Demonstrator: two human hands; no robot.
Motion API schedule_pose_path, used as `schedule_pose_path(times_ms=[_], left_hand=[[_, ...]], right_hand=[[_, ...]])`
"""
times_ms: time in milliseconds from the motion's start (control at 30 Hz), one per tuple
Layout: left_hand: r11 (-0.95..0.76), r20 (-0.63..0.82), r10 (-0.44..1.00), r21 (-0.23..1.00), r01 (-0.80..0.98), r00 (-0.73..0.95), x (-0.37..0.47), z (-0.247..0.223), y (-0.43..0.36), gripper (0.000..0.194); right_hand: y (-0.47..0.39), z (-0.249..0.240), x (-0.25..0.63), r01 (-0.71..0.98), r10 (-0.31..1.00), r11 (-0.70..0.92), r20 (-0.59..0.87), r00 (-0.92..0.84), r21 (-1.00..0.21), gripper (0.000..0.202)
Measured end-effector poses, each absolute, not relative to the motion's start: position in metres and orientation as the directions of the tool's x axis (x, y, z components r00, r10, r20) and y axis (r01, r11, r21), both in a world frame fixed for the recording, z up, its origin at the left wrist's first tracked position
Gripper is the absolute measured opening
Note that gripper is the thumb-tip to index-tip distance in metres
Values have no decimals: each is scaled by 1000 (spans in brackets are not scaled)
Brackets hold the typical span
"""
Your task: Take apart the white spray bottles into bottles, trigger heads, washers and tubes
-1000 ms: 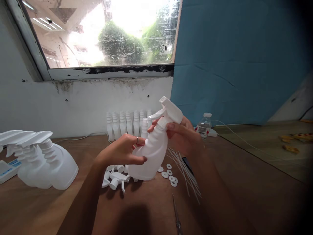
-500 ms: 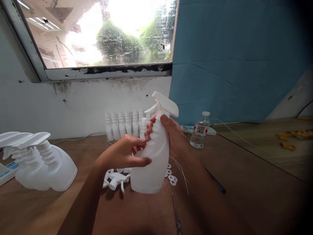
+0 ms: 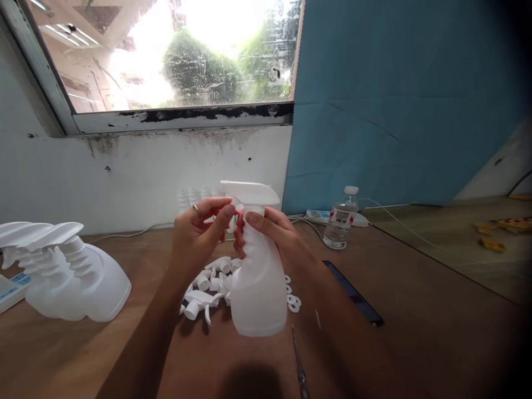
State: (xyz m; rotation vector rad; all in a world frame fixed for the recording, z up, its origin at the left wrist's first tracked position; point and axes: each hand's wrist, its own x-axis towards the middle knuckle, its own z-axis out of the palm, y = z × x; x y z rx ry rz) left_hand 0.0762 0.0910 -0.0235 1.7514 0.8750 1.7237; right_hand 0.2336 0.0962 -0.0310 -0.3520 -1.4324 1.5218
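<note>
My right hand [image 3: 277, 230] is wrapped round the neck of a white spray bottle [image 3: 260, 288], which stands nearly upright above the table. Its white spray head [image 3: 253, 192] sits on the neck with the nozzle end to the left. My left hand [image 3: 193, 235], with a ring on one finger, closes thumb and fingers on the trigger under the nozzle; the fingertips partly hide it. Loose white spray heads [image 3: 201, 299] lie in a pile below and behind the left hand. White ring washers [image 3: 293, 302] lie beside the bottle's right side.
Several white spray bottles with heads [image 3: 103, 282] stand at the left. Narrow white bottles [image 3: 193, 197] line the wall behind my hands. At the right are a clear water bottle [image 3: 341, 219], a power strip [image 3: 361, 221] and a dark phone [image 3: 353, 292]. A thin metal tool [image 3: 300, 368] lies in front.
The spray bottle has come down and turned more upright, its head now level. My left hand has moved from the bottle's body up to the trigger. The right hand still grips the neck.
</note>
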Motion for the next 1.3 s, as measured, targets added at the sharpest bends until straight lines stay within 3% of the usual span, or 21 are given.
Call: schedule_pose_path(times_ms=[200,433,667,867,1000,1300], left_hand=[[-652,657,750,754,81,-79,81,-24,90,22],[-652,659,749,752,96,-75,83,-24,88,23],[-671,683,724,730,131,-100,86,-26,85,19],[-605,596,796,782,152,107,63,-18,89,20],[-624,605,780,772,121,163,49,-10,88,38],[-608,529,791,740,288,308,47,-11,86,19]], right_hand=[[100,-34,236,-554,761,160,460,-458,-817,22],[105,-38,232,-559,722,274,552,-418,-783,19],[105,-42,227,-603,713,262,572,-405,-754,24],[106,-47,227,-475,699,246,494,-517,-845,23],[108,-52,223,-441,700,189,435,-567,-877,24],[111,-89,210,-479,668,144,442,-598,-866,22]])
